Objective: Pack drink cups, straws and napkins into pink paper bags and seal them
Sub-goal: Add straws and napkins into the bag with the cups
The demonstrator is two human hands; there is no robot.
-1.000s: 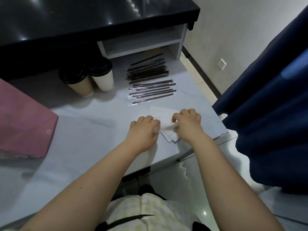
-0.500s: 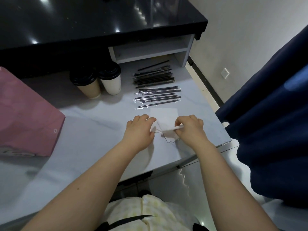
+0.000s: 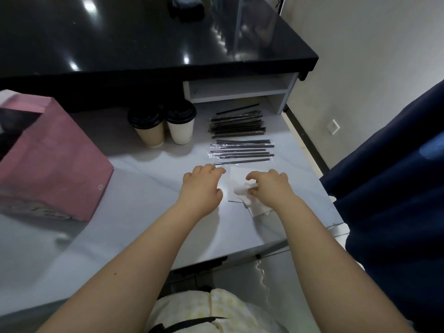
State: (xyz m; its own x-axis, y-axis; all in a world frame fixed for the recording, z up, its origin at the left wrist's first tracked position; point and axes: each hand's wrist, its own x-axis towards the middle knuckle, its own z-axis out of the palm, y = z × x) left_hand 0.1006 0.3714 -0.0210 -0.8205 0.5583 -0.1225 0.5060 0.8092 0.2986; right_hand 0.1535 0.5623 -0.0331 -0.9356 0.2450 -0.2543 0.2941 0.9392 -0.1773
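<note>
A small stack of white napkins (image 3: 236, 179) lies on the pale counter near its right front edge. My right hand (image 3: 269, 186) pinches the lifted, crumpled corner of the top napkin. My left hand (image 3: 200, 186) rests flat with straight fingers on the stack's left side. Behind the napkins lie several wrapped black straws (image 3: 241, 152), with a second bundle (image 3: 236, 126) further back. Two lidded paper cups stand behind them, a brown one (image 3: 149, 128) and a white one (image 3: 180, 124). An open pink paper bag (image 3: 52, 164) lies on its side at the left.
A black raised counter (image 3: 144, 39) with a white shelf (image 3: 237, 88) under it borders the back. The pale counter (image 3: 134, 212) ends just right of the napkins. A dark blue cloth (image 3: 394, 179) hangs at the right over the tiled floor.
My right hand has lifted and crumpled the top napkin's corner. My left hand has flattened onto the stack. The view has tilted up slightly.
</note>
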